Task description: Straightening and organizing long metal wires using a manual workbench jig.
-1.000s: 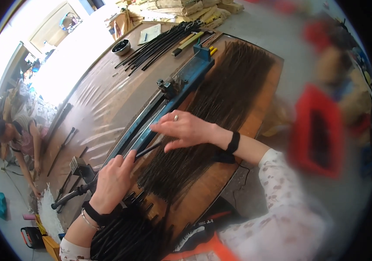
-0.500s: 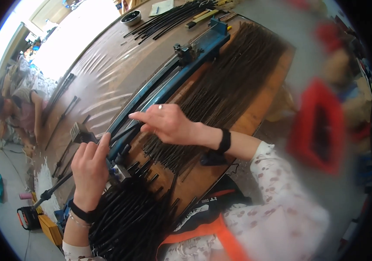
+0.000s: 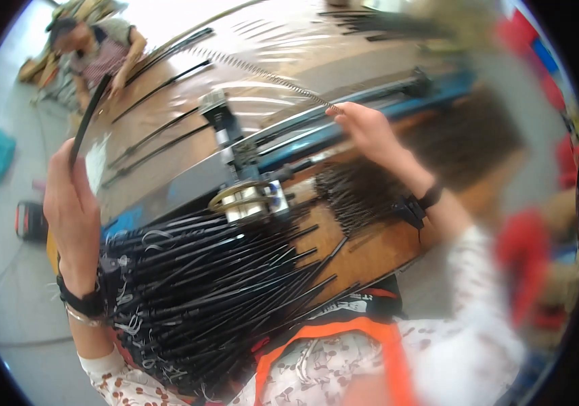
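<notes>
My right hand (image 3: 370,135) pinches the near end of a long thin coil spring (image 3: 262,72), which stretches off to the upper left above the table. Off to the left, my left hand (image 3: 73,210) is closed around a black rod or tube (image 3: 91,115) that points up and away. Between my hands lies a long blue metal rail fixture (image 3: 289,152). At its near end is a metal block with a brass-coloured ring (image 3: 245,199). Many loose springs (image 3: 452,149) lie on the table beyond my right wrist, blurred at the far end.
A large pile of black rods (image 3: 221,271), some with cord loops, lies close in front of me. Several more rods (image 3: 161,91) rest on the plastic-covered table. Another person (image 3: 96,54) works at the far left. A black-and-red case (image 3: 31,221) stands on the floor.
My hands have moved wide apart, left hand to the left with a black rod, right hand to the right with a spring now visible. The view has turned, shifting the table.
</notes>
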A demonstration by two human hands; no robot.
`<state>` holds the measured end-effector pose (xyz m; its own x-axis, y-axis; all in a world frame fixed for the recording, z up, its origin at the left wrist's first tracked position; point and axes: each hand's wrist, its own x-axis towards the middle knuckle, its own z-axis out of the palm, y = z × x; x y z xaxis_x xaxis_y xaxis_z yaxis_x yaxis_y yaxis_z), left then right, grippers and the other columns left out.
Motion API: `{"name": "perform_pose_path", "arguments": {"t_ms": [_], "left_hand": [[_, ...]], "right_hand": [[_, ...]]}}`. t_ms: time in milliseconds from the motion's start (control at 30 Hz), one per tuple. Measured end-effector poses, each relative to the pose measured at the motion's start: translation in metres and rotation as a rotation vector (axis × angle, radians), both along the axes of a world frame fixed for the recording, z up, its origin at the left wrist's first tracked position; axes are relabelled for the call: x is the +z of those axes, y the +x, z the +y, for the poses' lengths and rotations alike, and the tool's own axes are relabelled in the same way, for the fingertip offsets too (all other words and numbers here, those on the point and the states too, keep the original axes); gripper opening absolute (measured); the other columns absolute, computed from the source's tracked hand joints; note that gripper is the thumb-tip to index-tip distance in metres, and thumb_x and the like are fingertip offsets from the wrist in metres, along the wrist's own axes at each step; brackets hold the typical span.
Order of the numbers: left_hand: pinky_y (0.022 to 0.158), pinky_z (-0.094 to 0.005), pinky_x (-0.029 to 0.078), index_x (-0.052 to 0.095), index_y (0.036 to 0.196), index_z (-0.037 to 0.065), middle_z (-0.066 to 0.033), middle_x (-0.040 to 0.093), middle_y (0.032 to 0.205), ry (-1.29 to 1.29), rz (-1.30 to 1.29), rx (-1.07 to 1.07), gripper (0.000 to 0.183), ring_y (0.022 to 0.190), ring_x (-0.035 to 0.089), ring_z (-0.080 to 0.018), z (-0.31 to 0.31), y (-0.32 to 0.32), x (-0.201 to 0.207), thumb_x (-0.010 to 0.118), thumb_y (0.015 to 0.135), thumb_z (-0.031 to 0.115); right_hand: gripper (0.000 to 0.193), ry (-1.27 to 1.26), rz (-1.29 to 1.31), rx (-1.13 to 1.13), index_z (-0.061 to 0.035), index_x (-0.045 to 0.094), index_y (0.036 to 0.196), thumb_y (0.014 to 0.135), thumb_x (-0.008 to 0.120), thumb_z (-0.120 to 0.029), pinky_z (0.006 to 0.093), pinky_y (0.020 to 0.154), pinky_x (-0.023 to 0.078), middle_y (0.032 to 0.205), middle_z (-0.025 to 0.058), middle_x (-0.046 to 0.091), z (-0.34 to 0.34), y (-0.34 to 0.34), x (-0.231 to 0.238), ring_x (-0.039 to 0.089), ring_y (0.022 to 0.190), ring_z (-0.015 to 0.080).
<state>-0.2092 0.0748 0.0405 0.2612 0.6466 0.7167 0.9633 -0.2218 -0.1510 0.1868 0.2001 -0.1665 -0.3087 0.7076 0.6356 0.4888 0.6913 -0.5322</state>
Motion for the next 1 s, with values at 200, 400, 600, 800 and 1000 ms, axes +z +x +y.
{"name": "perform_pose_path", "arguments": {"t_ms": [200,400,600,800,1000], "left_hand": [[0.071,-0.0357,0.048,0.061,0.126,0.003,-0.0174,0.061,0.092,-0.067,-0.003,-0.007,0.028,0.078,0.06,-0.0317,-0.045,-0.042,0.001,0.058,0.099,0.002],[0.068,-0.0372,0.048,0.062,0.128,0.007,-0.0184,0.062,0.087,-0.205,-0.088,0.201,0.03,0.074,0.059,-0.0316,-0.102,-0.12,-0.026,0.059,0.098,0.005],[0.067,-0.0404,0.048,0.063,0.126,0.007,-0.0207,0.063,0.086,-0.197,-0.205,0.139,0.029,0.073,0.061,-0.0355,-0.094,-0.128,-0.05,0.061,0.097,0.006],[0.064,-0.0433,0.048,0.065,0.125,0.013,-0.0166,0.062,0.083,-0.253,-0.168,0.127,0.031,0.073,0.061,-0.0369,-0.066,-0.132,-0.071,0.064,0.095,0.01],[0.058,-0.0421,0.053,0.069,0.113,0.021,-0.009,0.063,0.079,-0.345,-0.046,-0.035,0.02,0.071,0.066,-0.0308,-0.007,-0.082,-0.115,0.063,0.094,0.021]], "right_hand": [[0.03,-0.224,0.185,0.451,-0.0089,0.072,0.117,0.102,0.06,-0.032,0.0258,0.061,0.047,0.078,0.0026,0.068,0.007,-0.165,0.052,0.061,0.069,0.0096],[0.023,0.001,-0.125,0.409,-0.0162,0.08,0.103,0.092,0.071,-0.034,0.0353,0.091,0.04,0.079,0.0017,0.069,0.022,-0.208,0.027,0.061,0.086,0.0133],[0.02,0.014,-0.506,0.4,-0.0159,0.078,0.087,0.088,0.072,-0.035,0.0371,0.101,0.029,0.079,-0.001,0.068,0.02,-0.236,0.043,0.059,0.094,0.0146],[0.009,0.476,-0.425,0.068,-0.0168,0.068,0.084,0.08,0.075,-0.012,0.0425,0.103,0.034,0.081,-0.002,0.068,0.04,-0.142,0.025,0.063,0.094,0.0213],[0.009,0.486,-0.631,-0.258,-0.0126,0.072,0.093,0.085,0.069,-0.01,0.0446,0.1,0.04,0.088,0.0059,0.069,0.052,0.053,0.026,0.062,0.1,0.0277]]}}
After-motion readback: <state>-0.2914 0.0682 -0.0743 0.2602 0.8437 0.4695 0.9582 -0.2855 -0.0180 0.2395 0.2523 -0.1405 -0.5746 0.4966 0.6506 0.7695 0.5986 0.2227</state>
